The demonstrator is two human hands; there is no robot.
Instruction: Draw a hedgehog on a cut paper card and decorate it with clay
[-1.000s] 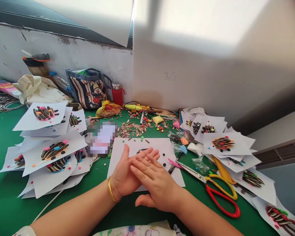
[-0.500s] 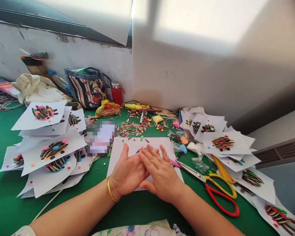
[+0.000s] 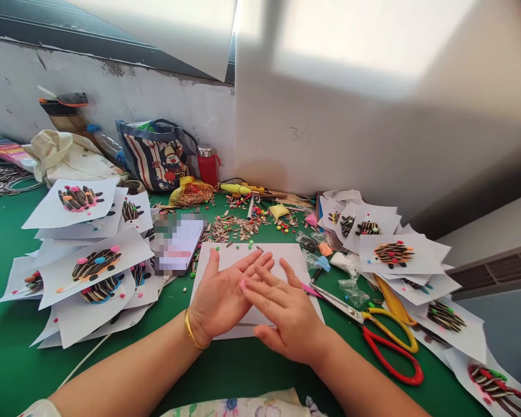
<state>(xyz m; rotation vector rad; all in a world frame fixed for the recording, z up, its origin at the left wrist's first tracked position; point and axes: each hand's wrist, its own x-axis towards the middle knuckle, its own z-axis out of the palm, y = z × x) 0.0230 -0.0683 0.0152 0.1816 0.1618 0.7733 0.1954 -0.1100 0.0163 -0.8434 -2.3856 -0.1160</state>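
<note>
My left hand (image 3: 219, 301) is palm up with its fingers stretched out and the thumb apart. Across its fingers and palm lies my right hand (image 3: 286, 313), palm down, its fingers extended and slightly spread. A small pink ball (image 3: 242, 284), which looks like soft clay, shows at the right fingertips against the left palm. Beneath both hands a white sheet of paper (image 3: 293, 258) rests on the green table, mostly covered by them. Scissors (image 3: 351, 313) with one yellow and one red handle lie just right of the sheet.
Stacks of seed-decorated paper cards stand at left (image 3: 93, 260) and right (image 3: 402, 252). Sunflower seeds (image 3: 230, 227) and coloured beads lie behind the sheet. Small bags of clay (image 3: 323, 260), a phone (image 3: 180, 246), a red bottle (image 3: 207, 165) and a striped bag (image 3: 150, 156) are around.
My right hand has slid back toward me and a little right across the left palm, uncovering the pink ball. The left hand has shifted slightly left.
</note>
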